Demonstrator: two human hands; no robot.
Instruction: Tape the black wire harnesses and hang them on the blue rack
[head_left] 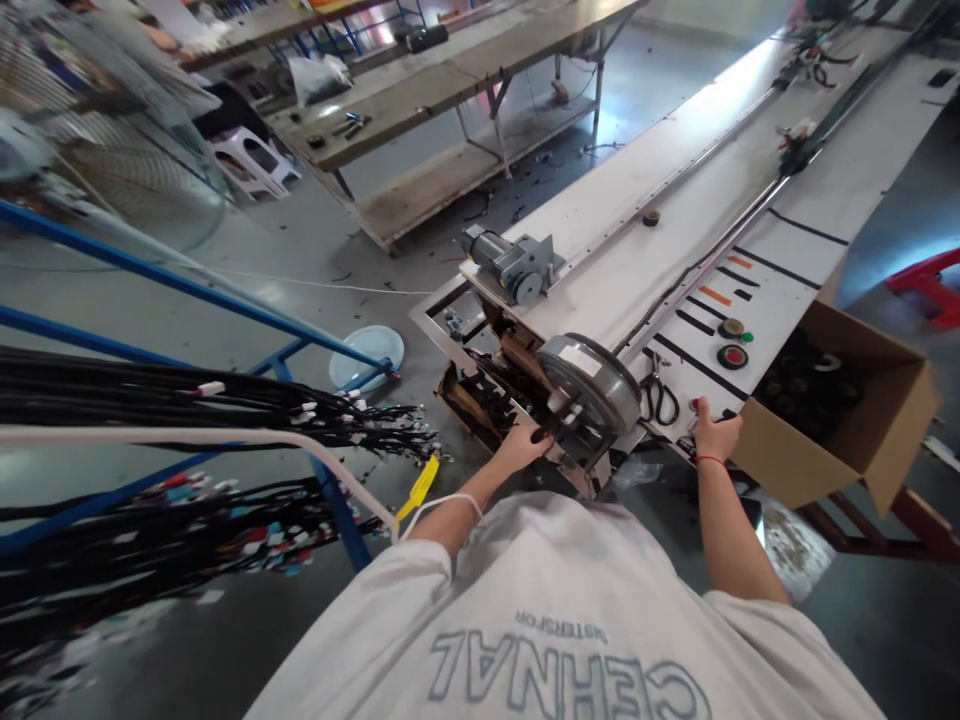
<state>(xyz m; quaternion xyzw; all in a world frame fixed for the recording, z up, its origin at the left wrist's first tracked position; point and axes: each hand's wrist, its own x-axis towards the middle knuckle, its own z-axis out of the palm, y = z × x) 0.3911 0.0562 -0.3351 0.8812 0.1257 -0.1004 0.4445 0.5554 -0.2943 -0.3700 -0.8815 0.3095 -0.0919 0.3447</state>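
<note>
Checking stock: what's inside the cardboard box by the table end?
The box holds dark round rolls, with one pale ring among them. Its near wall hides the bottom, so the depth of the pile and anything under it cannot be seen.

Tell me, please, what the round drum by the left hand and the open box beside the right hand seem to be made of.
The round drum by the left hand looks like bare metal: grey, with a dull sheen. The open box beside the right hand looks like plain cardboard: matte brown, with folded flaps.
</note>
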